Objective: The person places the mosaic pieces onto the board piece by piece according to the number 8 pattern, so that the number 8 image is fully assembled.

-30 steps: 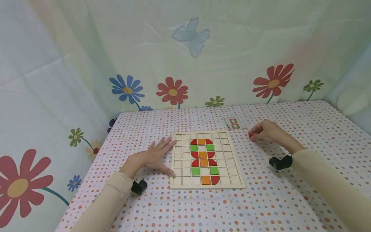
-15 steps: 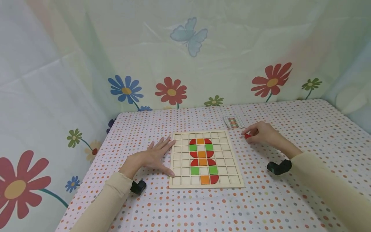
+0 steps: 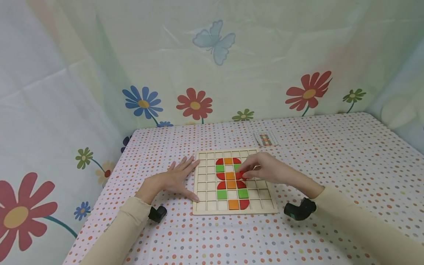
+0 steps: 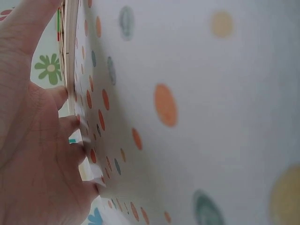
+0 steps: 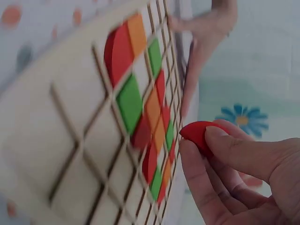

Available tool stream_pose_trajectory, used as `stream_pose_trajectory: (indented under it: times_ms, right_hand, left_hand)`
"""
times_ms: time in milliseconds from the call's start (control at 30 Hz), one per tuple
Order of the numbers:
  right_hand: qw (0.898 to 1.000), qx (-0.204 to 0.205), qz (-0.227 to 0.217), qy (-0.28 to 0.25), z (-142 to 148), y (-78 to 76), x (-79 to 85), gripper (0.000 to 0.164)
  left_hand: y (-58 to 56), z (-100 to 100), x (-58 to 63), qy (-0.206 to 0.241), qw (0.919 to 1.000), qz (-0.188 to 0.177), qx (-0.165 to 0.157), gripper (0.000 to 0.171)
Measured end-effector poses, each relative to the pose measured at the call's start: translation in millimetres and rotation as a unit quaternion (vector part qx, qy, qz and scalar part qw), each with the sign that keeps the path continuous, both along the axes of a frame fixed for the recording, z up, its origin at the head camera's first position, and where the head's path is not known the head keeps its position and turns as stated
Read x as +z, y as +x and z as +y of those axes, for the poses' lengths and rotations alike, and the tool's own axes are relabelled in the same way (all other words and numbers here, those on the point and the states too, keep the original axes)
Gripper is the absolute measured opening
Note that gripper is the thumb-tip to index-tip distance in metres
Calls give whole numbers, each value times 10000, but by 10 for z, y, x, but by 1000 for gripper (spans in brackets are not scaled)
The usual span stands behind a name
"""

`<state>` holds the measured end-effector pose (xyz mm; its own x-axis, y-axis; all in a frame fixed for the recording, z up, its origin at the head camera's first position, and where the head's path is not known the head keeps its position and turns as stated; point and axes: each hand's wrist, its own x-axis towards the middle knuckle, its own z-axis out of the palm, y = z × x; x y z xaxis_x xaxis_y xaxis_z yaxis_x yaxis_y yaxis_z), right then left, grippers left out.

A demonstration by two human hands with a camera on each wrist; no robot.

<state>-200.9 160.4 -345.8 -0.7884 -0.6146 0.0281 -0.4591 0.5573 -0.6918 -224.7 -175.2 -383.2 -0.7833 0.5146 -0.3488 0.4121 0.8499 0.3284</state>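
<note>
A wooden grid board [image 3: 205, 187] lies on the table, with red quarter-round tiles, orange square tiles [image 3: 233, 204] and green square tiles [image 3: 221, 194] set in its middle columns. My left hand [image 3: 173, 180] rests at the board's left edge, fingers spread, thumb and fingertip touching the frame. In the right wrist view my right hand [image 5: 234, 173] pinches a red quarter-round tile [image 5: 201, 133] between thumb and index finger. From the head view this right hand [image 3: 265, 168] hovers over the board's right part, partly covering the upper tiles. The bottom row's left cell beside the orange tile is bare wood.
A small printed card [image 3: 266, 139] with a coloured grid pattern lies behind the board. The dotted tablecloth [image 3: 314, 147] spreads around it, and a flowered curtain [image 3: 265, 73] hangs at the back and left. Each wrist carries a black device [image 3: 300, 209].
My right hand has carried the red quarter-round tile leftward from the tablecloth right of the board to above the board. The left hand stays at the board's edge.
</note>
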Motion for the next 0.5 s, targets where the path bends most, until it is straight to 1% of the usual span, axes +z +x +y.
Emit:
stream_pose_trajectory:
  times_ms: [133,233,300,500]
  right_hand:
    - [9975,616,-215,-280,-227,116,-33,19]
    - [9944,919,-321,-408,-348,171,-61,19]
    - [9930,1058,-330,-415,-409,193,-82,19]
    - [9904,1275,-378,-366,-542,232,-156,16]
  left_hand:
    - [-4,-8,-7,51,10000,-15,-24,130]
    - [-6,-11,-6,43,10000,-14,-43,129]
    - [-6,-9,-3,-11,10000,-23,-32,129]
    - [4,-2,13,-71,10000,-70,8,129]
